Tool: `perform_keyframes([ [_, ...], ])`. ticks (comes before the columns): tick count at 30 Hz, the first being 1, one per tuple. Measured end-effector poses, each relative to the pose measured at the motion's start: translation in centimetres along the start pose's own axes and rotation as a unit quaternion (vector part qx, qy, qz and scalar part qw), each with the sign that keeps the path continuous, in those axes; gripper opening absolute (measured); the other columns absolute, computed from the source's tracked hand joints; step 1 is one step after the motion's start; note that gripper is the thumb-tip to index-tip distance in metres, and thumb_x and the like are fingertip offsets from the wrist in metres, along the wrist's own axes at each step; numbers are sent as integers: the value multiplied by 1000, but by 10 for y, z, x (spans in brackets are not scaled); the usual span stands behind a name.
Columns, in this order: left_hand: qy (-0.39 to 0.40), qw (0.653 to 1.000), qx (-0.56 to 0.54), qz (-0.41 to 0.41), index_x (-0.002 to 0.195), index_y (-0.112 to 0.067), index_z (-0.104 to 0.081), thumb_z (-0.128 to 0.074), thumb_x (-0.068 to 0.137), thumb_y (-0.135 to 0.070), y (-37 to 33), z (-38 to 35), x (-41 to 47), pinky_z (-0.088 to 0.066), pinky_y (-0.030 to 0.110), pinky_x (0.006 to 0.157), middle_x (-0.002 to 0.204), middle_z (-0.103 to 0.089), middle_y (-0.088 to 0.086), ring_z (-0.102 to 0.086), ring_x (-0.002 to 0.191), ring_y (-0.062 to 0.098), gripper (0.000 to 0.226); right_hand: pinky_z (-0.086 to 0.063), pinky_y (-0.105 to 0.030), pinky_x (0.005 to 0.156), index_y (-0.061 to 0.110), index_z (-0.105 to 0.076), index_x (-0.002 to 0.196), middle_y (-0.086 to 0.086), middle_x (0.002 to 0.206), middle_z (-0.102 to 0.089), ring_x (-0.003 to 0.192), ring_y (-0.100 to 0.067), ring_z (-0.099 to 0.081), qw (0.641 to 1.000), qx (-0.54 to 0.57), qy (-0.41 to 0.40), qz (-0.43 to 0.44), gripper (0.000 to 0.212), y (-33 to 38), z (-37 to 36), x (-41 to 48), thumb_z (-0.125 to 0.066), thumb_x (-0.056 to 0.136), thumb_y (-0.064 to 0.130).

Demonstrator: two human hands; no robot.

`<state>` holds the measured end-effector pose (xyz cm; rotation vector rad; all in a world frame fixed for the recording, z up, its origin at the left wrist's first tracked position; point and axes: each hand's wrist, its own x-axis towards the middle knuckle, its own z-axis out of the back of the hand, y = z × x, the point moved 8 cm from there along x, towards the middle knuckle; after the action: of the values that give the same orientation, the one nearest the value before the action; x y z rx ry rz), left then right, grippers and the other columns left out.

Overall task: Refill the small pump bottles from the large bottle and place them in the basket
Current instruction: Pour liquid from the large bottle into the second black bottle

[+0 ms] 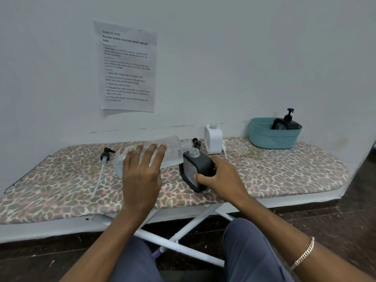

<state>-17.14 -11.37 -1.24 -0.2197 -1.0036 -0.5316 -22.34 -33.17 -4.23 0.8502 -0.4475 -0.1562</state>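
Note:
My left hand (pixel 142 171) grips the large clear bottle (pixel 173 148), tipped on its side with its open neck just above the mouth of a small black bottle (pixel 198 165). My right hand (pixel 221 178) holds that uncapped black bottle on the board. A small white bottle (pixel 213 139), also uncapped, stands behind it. A black pump head (pixel 196 142) lies between them. The large bottle's black pump with its long tube (pixel 104 157) lies to the left. A teal basket (pixel 272 137) at the back right holds one black pump bottle (pixel 286 124).
Everything rests on an ironing board with a leopard-print cover (pixel 71 186), set against a white wall. A printed sheet (pixel 128 68) is taped to the wall. The board's white legs (pixel 183 231) and my knees are below its near edge.

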Motion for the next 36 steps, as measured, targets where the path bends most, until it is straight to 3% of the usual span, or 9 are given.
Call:
perform_keyframes([
  [9,2,1000,9,-3,147,-14,-59,-72,74,12,-1,1,1,-37,59,117,140,-63,13,-54,135,43,78,-44,-6,58,19,-65,114,20,90,-65,75,9,-60,1000,3,1,-2,37,0,1,-1,-84,84,30],
  [36,-12,1000,18,-15,146,-15,-60,-71,74,15,-2,4,2,-36,58,117,141,-64,13,-53,136,43,79,-47,-5,62,19,-66,121,18,95,-67,83,6,-62,1000,10,10,2,43,1,2,0,-84,84,31],
])
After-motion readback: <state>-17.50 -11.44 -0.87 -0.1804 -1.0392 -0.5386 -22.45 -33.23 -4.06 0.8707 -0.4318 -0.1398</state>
